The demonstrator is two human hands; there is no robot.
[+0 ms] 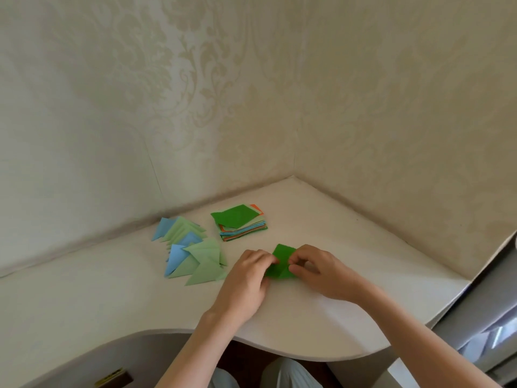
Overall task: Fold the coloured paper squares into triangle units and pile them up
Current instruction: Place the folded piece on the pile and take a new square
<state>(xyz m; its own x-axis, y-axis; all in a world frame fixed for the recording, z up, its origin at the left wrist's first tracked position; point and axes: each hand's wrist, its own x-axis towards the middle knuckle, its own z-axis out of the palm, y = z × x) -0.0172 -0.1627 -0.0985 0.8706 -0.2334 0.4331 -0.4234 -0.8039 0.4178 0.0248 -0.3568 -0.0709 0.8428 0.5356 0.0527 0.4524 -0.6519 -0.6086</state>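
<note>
A dark green paper (283, 254) lies partly folded on the white desk (321, 317). My left hand (246, 284) pinches its left edge and my right hand (319, 271) pinches its right side; both press it against the desk. Behind it sits a stack of coloured paper squares (240, 224) with a dark green sheet on top and orange, blue and light green edges below. To the left spreads a loose pile of folded triangle units (193, 250) in light green and light blue.
The desk fits into a corner between two patterned cream walls (195, 107). Its front edge curves inward above my lap (279, 373). A grey cabinet edge (489, 289) stands at the right. A small dark object with yellow sits at the lower left (114, 378).
</note>
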